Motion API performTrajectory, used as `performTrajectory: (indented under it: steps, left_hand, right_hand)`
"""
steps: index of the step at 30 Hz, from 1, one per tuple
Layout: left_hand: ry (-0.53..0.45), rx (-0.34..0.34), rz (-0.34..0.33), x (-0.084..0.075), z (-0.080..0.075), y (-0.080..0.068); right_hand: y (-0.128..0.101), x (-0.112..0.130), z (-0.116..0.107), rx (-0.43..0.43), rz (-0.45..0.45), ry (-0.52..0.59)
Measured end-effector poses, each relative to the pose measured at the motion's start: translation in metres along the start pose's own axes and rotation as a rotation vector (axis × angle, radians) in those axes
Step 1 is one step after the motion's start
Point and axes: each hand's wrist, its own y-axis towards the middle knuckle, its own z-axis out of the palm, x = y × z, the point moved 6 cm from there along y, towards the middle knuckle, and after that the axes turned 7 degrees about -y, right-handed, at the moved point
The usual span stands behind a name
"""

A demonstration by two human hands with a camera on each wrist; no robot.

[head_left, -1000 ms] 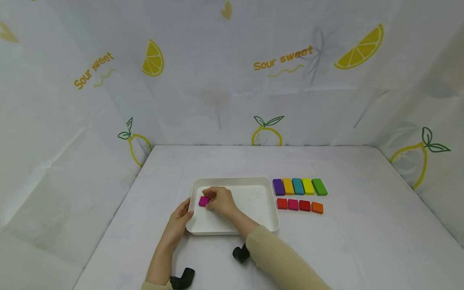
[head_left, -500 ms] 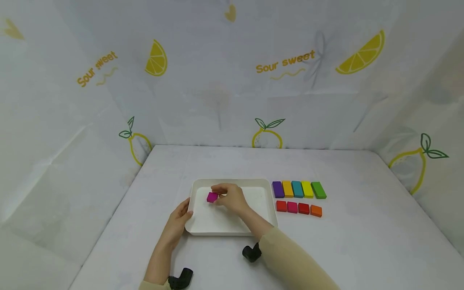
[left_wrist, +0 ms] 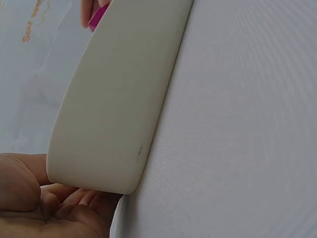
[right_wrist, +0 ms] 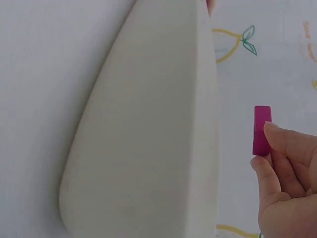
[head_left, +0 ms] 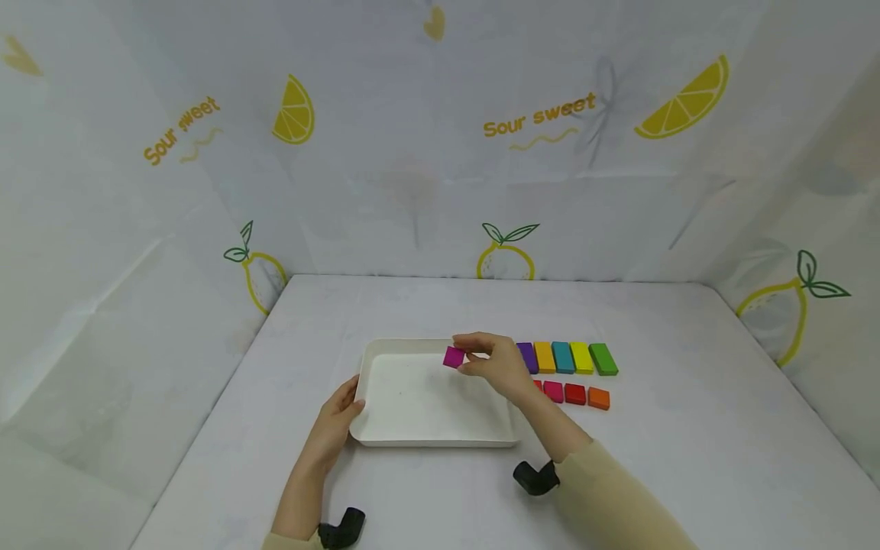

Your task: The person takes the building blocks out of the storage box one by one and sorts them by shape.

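My right hand (head_left: 490, 360) pinches a small magenta block (head_left: 454, 357) in its fingertips and holds it in the air above the far right part of a white tray (head_left: 440, 439). The right wrist view shows the magenta block (right_wrist: 261, 130) edge-on, pinched by the right hand (right_wrist: 285, 173) beside the tray's outer wall (right_wrist: 148, 148). My left hand (head_left: 338, 418) rests against the tray's near left corner; in the left wrist view the left hand (left_wrist: 54, 206) touches the tray wall (left_wrist: 119, 99). The tray's floor is bare.
Right of the tray lie two rows of blocks on the white table: purple (head_left: 527, 357), orange-yellow, teal, yellow and green (head_left: 603, 359) long ones, then small pink (head_left: 553, 391), red and orange (head_left: 599, 398) ones in front. Lemon-print cloth walls enclose the table on three sides.
My right hand has lifted the magenta block out of the tray's left part and carried it to the right, towards the rows of blocks. The left hand has stayed at the tray's corner.
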Motion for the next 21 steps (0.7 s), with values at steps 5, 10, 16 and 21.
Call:
performTrajectory:
  steps: [5, 10, 16, 21]
  left_hand:
    - [0.012, -0.004, -0.004, 0.000, 0.001, 0.001]
    - [0.015, -0.013, -0.007, 0.000, 0.000, 0.001]
    - [0.016, -0.012, -0.010, -0.001, 0.000, 0.001]
    - [0.009, -0.009, -0.016, -0.001, 0.000, 0.001]
  right_hand:
    - [-0.007, -0.013, -0.039, -0.046, 0.025, 0.002]
    - [-0.015, -0.026, -0.077, -0.097, 0.023, -0.036]
    - [-0.031, -0.046, -0.115, -0.146, 0.038, -0.073]
    - [-0.047, -0.062, -0.140, -0.191, 0.080, -0.137]
